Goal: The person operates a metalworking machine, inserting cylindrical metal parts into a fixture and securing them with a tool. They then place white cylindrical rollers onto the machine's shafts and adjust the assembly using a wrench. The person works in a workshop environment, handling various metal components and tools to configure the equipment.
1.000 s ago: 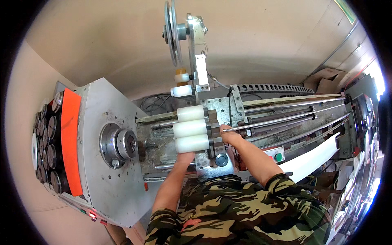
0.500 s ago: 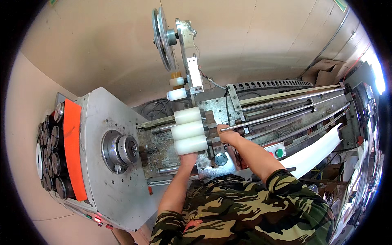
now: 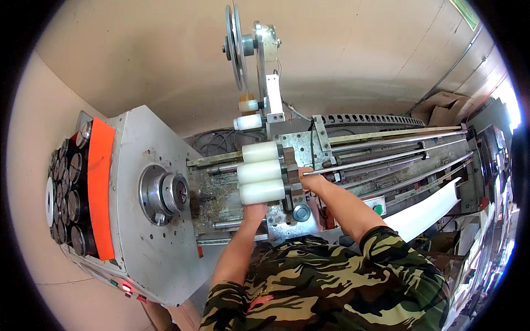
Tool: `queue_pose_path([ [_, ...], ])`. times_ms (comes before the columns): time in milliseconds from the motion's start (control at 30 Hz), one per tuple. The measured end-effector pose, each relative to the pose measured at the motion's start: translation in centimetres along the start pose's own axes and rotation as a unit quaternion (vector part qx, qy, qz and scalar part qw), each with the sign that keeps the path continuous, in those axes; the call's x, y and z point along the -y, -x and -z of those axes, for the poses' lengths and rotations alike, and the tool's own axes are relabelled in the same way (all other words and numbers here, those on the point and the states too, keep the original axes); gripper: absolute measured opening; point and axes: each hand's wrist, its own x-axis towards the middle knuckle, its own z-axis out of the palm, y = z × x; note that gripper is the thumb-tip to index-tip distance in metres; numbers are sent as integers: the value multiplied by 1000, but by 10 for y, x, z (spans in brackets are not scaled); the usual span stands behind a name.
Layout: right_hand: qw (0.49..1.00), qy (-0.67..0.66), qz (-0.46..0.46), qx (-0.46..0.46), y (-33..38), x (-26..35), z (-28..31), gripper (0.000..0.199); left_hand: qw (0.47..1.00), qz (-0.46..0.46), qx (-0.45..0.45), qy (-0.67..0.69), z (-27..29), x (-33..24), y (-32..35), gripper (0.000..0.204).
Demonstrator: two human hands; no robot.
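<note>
bright daylight, sharp, fisheye-bent edges

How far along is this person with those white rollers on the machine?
Three white rollers already sit stacked on the carriage. In hand: the left hand presses under the lowest roller, while the right hand grips the bracket beside a long steel rod. The chuck at left holds nothing visible, so whatever follows there looks unstarted.

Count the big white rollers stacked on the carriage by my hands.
3: top roller, middle roller, bottom roller directly above the left hand. Two smaller white ones sit higher on the upright; more may be hidden.
</note>
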Motion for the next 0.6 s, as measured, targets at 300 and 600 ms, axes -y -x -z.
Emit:
queue_pose_path([
  [300, 1000, -7, -3, 27, 11, 22, 20, 21, 997, 11, -37, 70, 14, -6, -4, 27],
  [600, 997, 66, 24, 15, -5, 0, -5, 17, 999, -10, 28, 46, 18, -3, -2, 34],
])
